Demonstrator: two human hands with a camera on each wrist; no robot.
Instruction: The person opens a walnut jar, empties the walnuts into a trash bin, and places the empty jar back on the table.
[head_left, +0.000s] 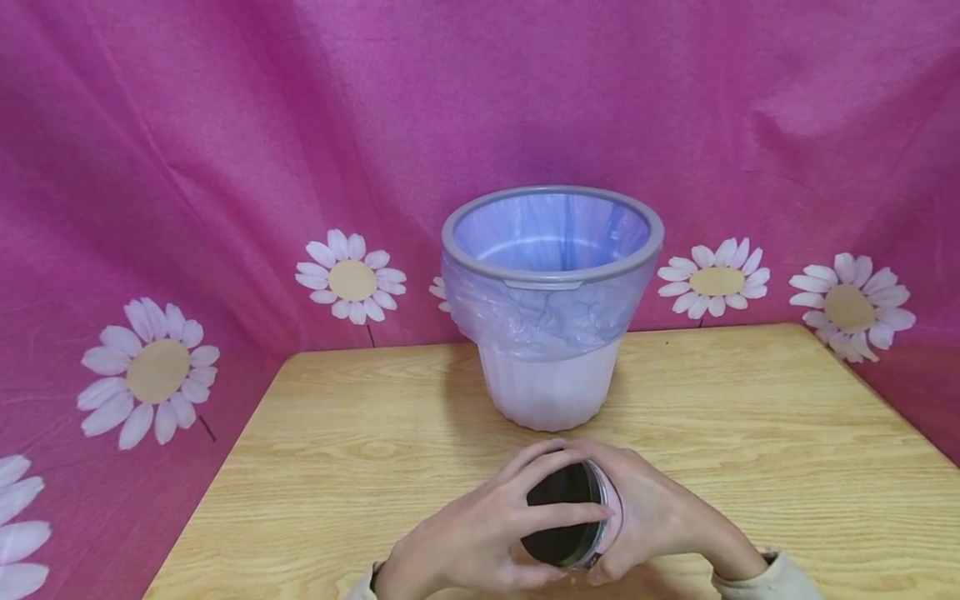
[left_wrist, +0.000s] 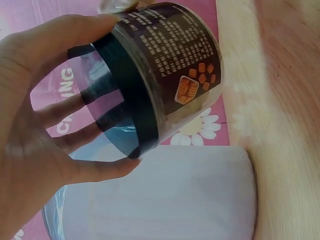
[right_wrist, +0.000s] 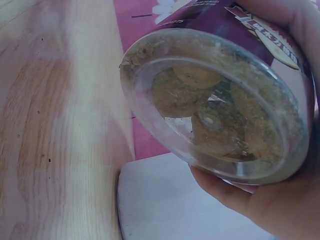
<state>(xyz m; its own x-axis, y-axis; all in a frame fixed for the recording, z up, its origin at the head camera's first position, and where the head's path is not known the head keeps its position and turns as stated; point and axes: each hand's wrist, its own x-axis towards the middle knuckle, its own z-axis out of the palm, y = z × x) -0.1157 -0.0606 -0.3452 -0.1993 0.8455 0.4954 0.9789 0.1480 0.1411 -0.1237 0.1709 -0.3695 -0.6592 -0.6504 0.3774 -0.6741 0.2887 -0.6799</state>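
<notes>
A clear plastic snack jar (left_wrist: 187,60) with a printed dark label is held tilted above the table, near its front edge. Its dark round lid (head_left: 558,483) faces left, toward my left hand (head_left: 480,525), whose spread fingers and thumb grip the lid's rim. My right hand (head_left: 652,504) holds the jar's body from the other side. Through the see-through jar bottom (right_wrist: 210,115), brownish pieces and crumbs show in the right wrist view. The label has white print and a picture of small orange-brown snacks.
Just beyond the hands stands a white waste bin (head_left: 551,387) with a grey rim ring (head_left: 555,275) and a bluish plastic liner (head_left: 525,317) folded over its edge. A pink cloth (head_left: 480,100) with white daisies hangs behind the wood-grain table (head_left: 360,433) and along its sides.
</notes>
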